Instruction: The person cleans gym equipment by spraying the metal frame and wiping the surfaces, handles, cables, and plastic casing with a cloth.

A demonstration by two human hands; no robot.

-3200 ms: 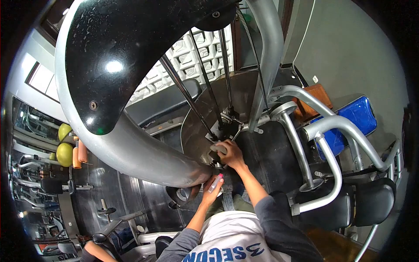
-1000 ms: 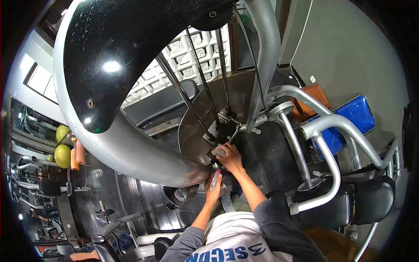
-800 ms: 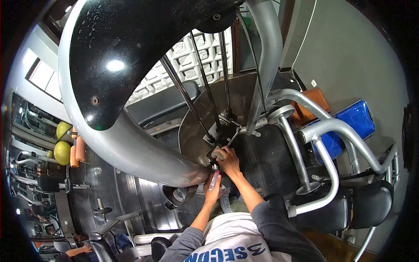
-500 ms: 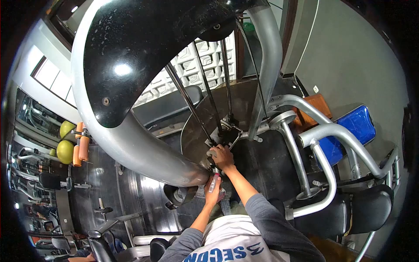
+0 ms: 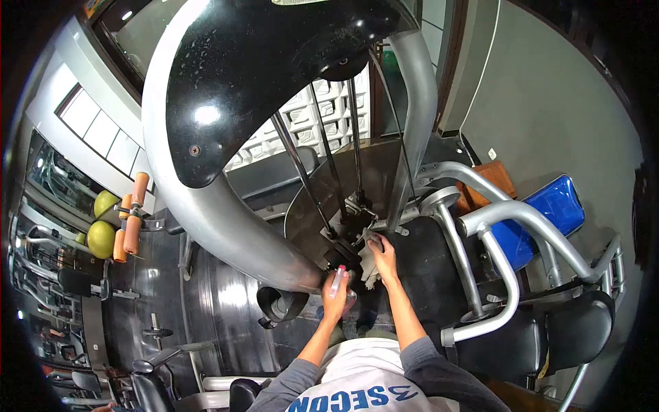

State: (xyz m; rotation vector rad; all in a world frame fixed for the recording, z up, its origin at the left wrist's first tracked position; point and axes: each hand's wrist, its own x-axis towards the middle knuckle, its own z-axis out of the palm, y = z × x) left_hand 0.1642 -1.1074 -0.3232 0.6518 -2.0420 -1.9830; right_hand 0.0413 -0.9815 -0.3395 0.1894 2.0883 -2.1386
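Note:
My left hand (image 5: pixel 334 296) is closed around a small clear bottle with a pink-red top (image 5: pixel 338 280), beside the lower end of the thick silver frame tube (image 5: pixel 274 257). My right hand (image 5: pixel 384 259) grips a crumpled grey-beige cloth (image 5: pixel 369 266), which hangs down from the fingers. Just beyond both hands is the base of the weight machine (image 5: pixel 341 247), where dark guide rods (image 5: pixel 300 161) come down. The two hands are apart. What the cloth covers behind it is hidden.
A black cover (image 5: pixel 233 89) and silver frame arch over the hands. Silver bars (image 5: pixel 508 275) and black pads (image 5: pixel 580 329) stand at right, near a blue pad (image 5: pixel 539 220). Orange rollers (image 5: pixel 132 233) and a yellow-green ball (image 5: pixel 101 239) are at left.
My right hand has moved right and away from the machine's rods, with the cloth now hanging in full view. My left hand still holds the bottle. The view has shifted slightly.

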